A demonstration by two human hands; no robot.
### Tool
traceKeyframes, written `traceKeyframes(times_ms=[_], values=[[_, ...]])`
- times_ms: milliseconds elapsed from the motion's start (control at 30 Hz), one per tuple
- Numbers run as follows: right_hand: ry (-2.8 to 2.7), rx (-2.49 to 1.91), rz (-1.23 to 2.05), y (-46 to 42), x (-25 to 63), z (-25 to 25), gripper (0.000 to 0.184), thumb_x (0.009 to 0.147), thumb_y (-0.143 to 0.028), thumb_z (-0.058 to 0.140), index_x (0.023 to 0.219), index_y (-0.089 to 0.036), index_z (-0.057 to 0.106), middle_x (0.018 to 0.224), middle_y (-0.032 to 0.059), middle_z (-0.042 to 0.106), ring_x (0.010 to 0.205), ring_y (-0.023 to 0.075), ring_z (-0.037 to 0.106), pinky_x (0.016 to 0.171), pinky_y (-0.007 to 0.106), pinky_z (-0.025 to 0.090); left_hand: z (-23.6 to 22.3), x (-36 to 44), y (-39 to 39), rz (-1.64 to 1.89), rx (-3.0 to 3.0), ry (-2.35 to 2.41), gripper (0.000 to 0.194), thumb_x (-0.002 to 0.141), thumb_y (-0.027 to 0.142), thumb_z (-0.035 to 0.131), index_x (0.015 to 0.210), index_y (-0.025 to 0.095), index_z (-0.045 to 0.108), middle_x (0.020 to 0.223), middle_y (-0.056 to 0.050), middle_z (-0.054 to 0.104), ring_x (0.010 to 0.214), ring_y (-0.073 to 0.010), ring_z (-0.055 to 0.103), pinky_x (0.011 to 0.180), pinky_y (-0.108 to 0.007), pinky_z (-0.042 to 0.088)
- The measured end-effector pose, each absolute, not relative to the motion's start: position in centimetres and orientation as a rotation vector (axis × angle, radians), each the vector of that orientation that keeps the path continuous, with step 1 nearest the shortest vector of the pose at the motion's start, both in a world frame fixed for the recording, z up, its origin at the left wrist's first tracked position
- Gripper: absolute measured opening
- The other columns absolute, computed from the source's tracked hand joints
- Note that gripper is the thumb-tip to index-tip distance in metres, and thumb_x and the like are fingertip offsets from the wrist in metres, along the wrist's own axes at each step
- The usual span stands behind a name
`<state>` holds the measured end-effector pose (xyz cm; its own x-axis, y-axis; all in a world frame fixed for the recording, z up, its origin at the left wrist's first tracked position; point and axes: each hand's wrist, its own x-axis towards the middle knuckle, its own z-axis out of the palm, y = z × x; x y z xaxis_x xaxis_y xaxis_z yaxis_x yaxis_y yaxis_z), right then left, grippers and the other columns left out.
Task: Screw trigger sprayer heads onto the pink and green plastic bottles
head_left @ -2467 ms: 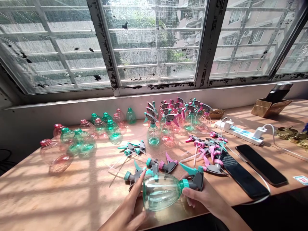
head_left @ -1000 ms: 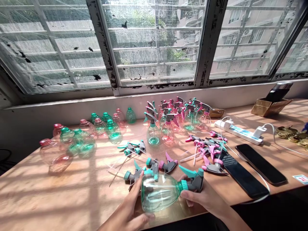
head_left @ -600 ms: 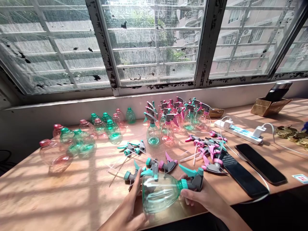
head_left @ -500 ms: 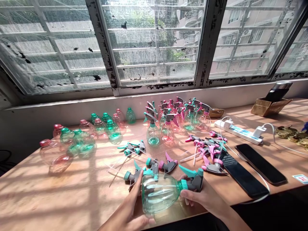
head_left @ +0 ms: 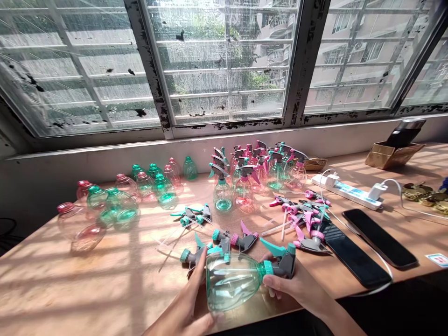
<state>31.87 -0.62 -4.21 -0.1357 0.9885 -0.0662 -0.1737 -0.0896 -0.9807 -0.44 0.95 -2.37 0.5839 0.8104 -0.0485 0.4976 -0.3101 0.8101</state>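
A clear green spray bottle (head_left: 233,282) lies sideways in my grasp above the table's front edge, its base pointing left. My left hand (head_left: 187,301) wraps round the base, thumb and fingers on opposite sides. At the neck, my right hand (head_left: 292,284) grips the teal collar (head_left: 268,268) of the grey spray head (head_left: 285,263), which sits on the bottle with its teal trigger upward. Just behind the bottle lie loose spray heads, among them a teal-collared one (head_left: 192,255) and a pink-collared one (head_left: 245,240). Some of my right fingers are hidden behind the collar.
Open green and pink bottles (head_left: 164,189) stand at the left. Bottles fitted with spray heads (head_left: 223,193) cluster at the back middle. Right of centre is a pile of pink-collared heads (head_left: 310,219), beside two phones (head_left: 380,238), a power strip (head_left: 346,191) and a white cable (head_left: 387,270).
My left fingers have shifted slightly on the bottle's base. The bottle, my right hand and the things on the table look nearly unchanged.
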Motion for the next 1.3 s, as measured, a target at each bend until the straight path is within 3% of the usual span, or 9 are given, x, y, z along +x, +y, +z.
traceKeyframes(times_ms=[100,267,433,533,667,900,1033,1200,1300], values=[[-1.143,-1.078,1.445,-0.7,31.9,-4.0,0.058,0.074,-0.059,0.094,0.106,-0.017,0.07,0.063,-0.0026,0.071,0.055,0.0152,0.064,0.056,0.028,0.054,-2.2,-0.3,0.9,0.467,1.976,1.043,0.101,0.098,0.022,0.066,0.172,0.04,-0.001,0.183,0.008,-0.002,0.169,-0.031,-0.001,0.137,-0.048,0.009],[-1.173,-1.087,1.426,-0.7,31.9,-3.8,0.053,0.076,-0.059,0.093,0.102,-0.018,0.071,0.063,-0.0011,0.073,0.057,0.0169,0.066,0.058,0.03,0.055,-1.3,0.4,0.9,0.571,1.964,0.989,0.086,0.106,0.029,0.056,0.172,0.043,0.002,0.183,0.007,0.013,0.168,-0.0322,0.012,0.136,-0.047,0.015],[-1.167,-1.084,1.43,-0.7,32.0,-4.1,0.057,0.075,-0.06,0.093,0.104,-0.017,0.071,0.063,-0.0011,0.073,0.056,0.016,0.064,0.057,0.029,0.055,-2.4,0.5,1.5,0.578,1.837,0.82,0.099,0.106,0.046,0.06,0.17,0.036,-0.015,0.182,-0.006,0.023,0.163,-0.0346,0.032,0.133,-0.051,0.025],[-1.166,-1.077,1.439,-0.7,32.0,-4.1,0.057,0.075,-0.059,0.094,0.105,-0.017,0.071,0.064,-0.0009,0.074,0.056,0.0159,0.064,0.058,0.029,0.055,-3.4,0.2,1.8,0.612,1.804,0.806,0.109,0.099,0.052,0.07,0.171,0.037,-0.011,0.184,-0.006,0.014,0.165,-0.0393,0.026,0.132,-0.054,0.029],[-1.169,-1.064,1.442,-0.7,32.0,-3.9,0.055,0.076,-0.059,0.092,0.102,-0.017,0.069,0.062,-0.0015,0.072,0.056,0.0154,0.063,0.058,0.029,0.055,-3.7,-0.1,1.9,0.654,1.843,0.82,0.1,0.098,0.052,0.07,0.172,0.038,0.005,0.185,-0.002,0.009,0.166,-0.0421,0.018,0.133,-0.055,0.025],[-1.162,-1.073,1.422,-0.7,31.9,-3.7,0.057,0.076,-0.06,0.093,0.104,-0.017,0.067,0.063,-0.0023,0.07,0.055,0.0148,0.062,0.057,0.029,0.055,-2.3,0.2,2.0,0.597,1.798,0.802,0.088,0.106,0.051,0.057,0.172,0.039,0.0,0.177,-0.008,0.036,0.151,-0.0348,0.053,0.127,-0.049,0.04],[-1.161,-1.069,1.421,-0.7,32.0,-4.1,0.058,0.076,-0.06,0.092,0.105,-0.017,0.068,0.063,-0.0023,0.071,0.055,0.0158,0.063,0.057,0.031,0.055,-2.2,0.3,1.5,0.617,1.737,0.806,0.104,0.098,0.053,0.071,0.171,0.042,-0.003,0.181,-0.005,0.026,0.158,-0.0381,0.042,0.127,-0.05,0.039],[-1.16,-1.079,1.429,-0.6,32.0,-4.1,0.058,0.076,-0.061,0.092,0.106,-0.017,0.068,0.063,-0.0013,0.072,0.055,0.0157,0.064,0.059,0.03,0.055,-2.7,0.0,1.0,0.615,1.86,0.975,0.094,0.097,0.046,0.074,0.17,0.049,0.013,0.184,0.008,0.01,0.169,-0.0357,0.006,0.136,-0.052,0.009],[-1.178,-1.078,1.435,-0.7,32.0,-3.7,0.056,0.076,-0.062,0.091,0.1,-0.017,0.07,0.063,-0.0017,0.071,0.056,0.0151,0.063,0.059,0.029,0.054,-2.6,0.1,1.2,0.619,1.839,0.887,0.091,0.103,0.05,0.064,0.171,0.044,0.004,0.183,-0.001,0.02,0.164,-0.0357,0.029,0.133,-0.051,0.025]])
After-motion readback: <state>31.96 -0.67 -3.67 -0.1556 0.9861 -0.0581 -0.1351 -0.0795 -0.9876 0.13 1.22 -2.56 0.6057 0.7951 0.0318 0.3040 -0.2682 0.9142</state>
